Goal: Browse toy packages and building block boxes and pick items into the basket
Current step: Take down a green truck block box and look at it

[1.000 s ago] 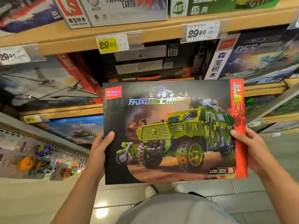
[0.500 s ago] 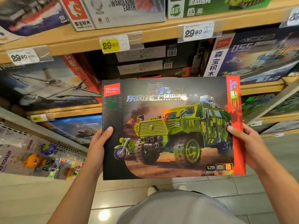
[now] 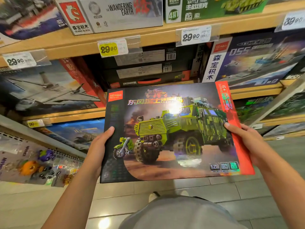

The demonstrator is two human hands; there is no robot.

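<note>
I hold a flat building block box (image 3: pixel 173 129) in front of me, face up. Its cover shows a green armoured truck and a small motorbike, with a red stripe down the right side. My left hand (image 3: pixel 97 151) grips the box's left edge, thumb on the cover. At the right edge my right hand (image 3: pixel 247 144) grips it the same way, thumb on the red stripe. The fingers under the box are hidden. No basket is in view.
Wooden shelves (image 3: pixel 148 38) with price tags hold more block boxes: a grey jet box (image 3: pixel 46 90) at left, a stack of dark boxes (image 3: pixel 145 68) behind, a warship box (image 3: pixel 257 60) at right. Bagged small toys (image 3: pixel 33 164) hang at lower left. Tiled floor lies below.
The box has tilted a little, its right side dropping, and glare now shows on the cover. Both hands keep the same grip on its edges.
</note>
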